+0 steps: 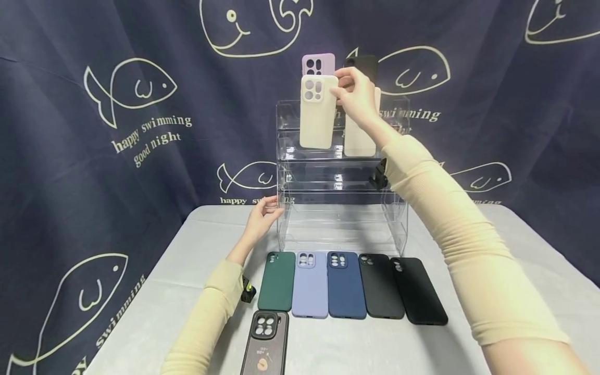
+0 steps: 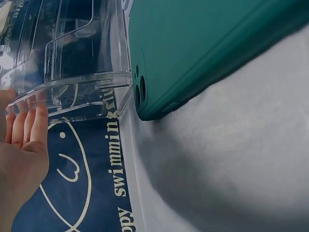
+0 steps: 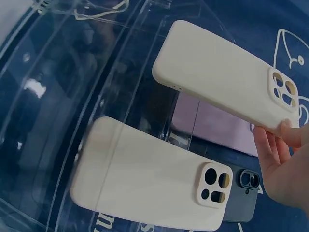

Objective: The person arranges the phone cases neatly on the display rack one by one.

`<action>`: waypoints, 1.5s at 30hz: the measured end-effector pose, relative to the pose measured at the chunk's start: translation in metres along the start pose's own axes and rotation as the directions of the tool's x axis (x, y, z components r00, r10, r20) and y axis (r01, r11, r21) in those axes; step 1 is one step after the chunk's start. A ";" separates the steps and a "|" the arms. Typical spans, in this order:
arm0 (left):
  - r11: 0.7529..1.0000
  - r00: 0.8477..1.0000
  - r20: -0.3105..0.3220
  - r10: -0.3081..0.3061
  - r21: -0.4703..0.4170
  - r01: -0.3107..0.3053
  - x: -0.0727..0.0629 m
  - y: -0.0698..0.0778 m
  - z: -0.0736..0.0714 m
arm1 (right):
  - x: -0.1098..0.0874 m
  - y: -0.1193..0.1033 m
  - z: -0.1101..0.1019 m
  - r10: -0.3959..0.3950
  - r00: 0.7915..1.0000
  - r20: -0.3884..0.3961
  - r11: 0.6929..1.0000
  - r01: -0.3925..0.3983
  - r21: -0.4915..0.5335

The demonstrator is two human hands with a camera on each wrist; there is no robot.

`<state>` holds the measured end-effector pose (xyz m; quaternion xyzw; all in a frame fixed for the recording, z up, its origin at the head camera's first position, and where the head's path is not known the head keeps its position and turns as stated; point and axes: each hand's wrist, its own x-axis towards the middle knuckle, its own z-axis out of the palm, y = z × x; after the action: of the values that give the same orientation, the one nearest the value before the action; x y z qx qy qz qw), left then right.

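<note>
My right hand (image 1: 356, 96) pinches a cream phone case (image 1: 316, 117) by its upper right edge, camera cutouts at the top. The case is upright at the upper tier of a clear acrylic display rack (image 1: 342, 229), in front of a lilac phone case (image 1: 323, 61). Beside it a second cream phone case (image 3: 149, 174) stands on the rack, a black phone case (image 3: 241, 200) behind it. My left hand (image 1: 262, 221) is at the rack's left side, its fingers (image 2: 29, 125) lying against the clear side panel.
Before the rack lies a row of phone cases: green (image 1: 276, 281), light blue (image 1: 310, 286), navy (image 1: 346, 286) and two black ones (image 1: 382, 286). A dark case with a small picture (image 1: 264, 346) lies nearer. A blue fish-print curtain (image 1: 140, 130) hangs behind the white table (image 1: 197, 239).
</note>
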<state>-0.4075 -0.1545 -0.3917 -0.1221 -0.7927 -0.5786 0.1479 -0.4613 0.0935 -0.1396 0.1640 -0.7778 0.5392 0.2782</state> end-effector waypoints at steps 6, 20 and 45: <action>1.000 1.000 0.010 0.011 -0.001 -0.011 -0.003 0.001 0.005 | 0.007 0.007 -0.003 0.029 0.999 -0.045 0.999 -0.030 -0.025; 1.000 0.999 0.029 0.016 -0.017 -0.016 -0.006 0.004 0.012 | 0.005 0.033 -0.009 0.112 0.993 0.033 0.992 -0.110 -0.053; 1.000 0.999 0.035 0.001 -0.007 -0.001 -0.006 -0.003 0.001 | -0.035 0.036 -0.060 0.014 0.990 0.138 0.966 0.023 -0.259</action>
<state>-0.4028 -0.1547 -0.3968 -0.1331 -0.7931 -0.5792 0.1337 -0.4381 0.1611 -0.1720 0.1649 -0.8588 0.4193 0.2438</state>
